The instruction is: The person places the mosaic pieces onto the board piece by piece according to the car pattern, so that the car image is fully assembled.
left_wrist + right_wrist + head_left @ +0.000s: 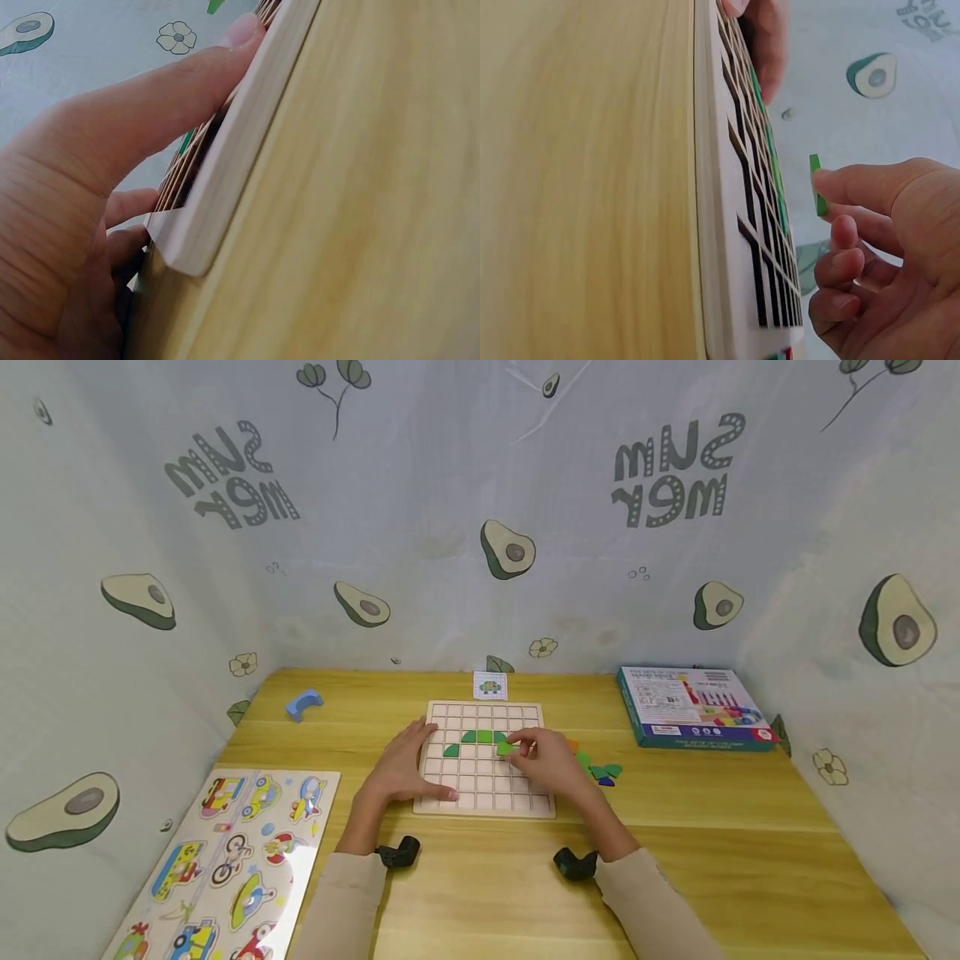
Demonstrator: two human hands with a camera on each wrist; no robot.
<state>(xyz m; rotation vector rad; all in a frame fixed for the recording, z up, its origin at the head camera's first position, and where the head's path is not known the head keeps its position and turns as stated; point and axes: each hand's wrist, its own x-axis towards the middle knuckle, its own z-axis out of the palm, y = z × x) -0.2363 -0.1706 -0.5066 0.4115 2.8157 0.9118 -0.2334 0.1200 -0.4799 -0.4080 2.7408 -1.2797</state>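
A wooden grid board [480, 806] lies on the table. My left hand [405, 764] rests against its left side, fingers along the edge and thumb laid over the front left squares; the left wrist view shows the thumb [180, 90] extended over the rim. My right hand [546, 760] pinches a light green square tile [817, 185] between thumb and index finger, held just above the board. Set in the grid are a light green square [485, 737] and dark green rounded-corner tiles [452, 750], one partly hidden by the right fingers.
Loose tiles [600, 772] in green, blue and orange lie right of the board. A small picture card [490, 686] is behind it. There is a boxed set [690, 706] at back right, a vehicle puzzle board [247, 852] at front left, and a blue arched block [303, 703] at back left.
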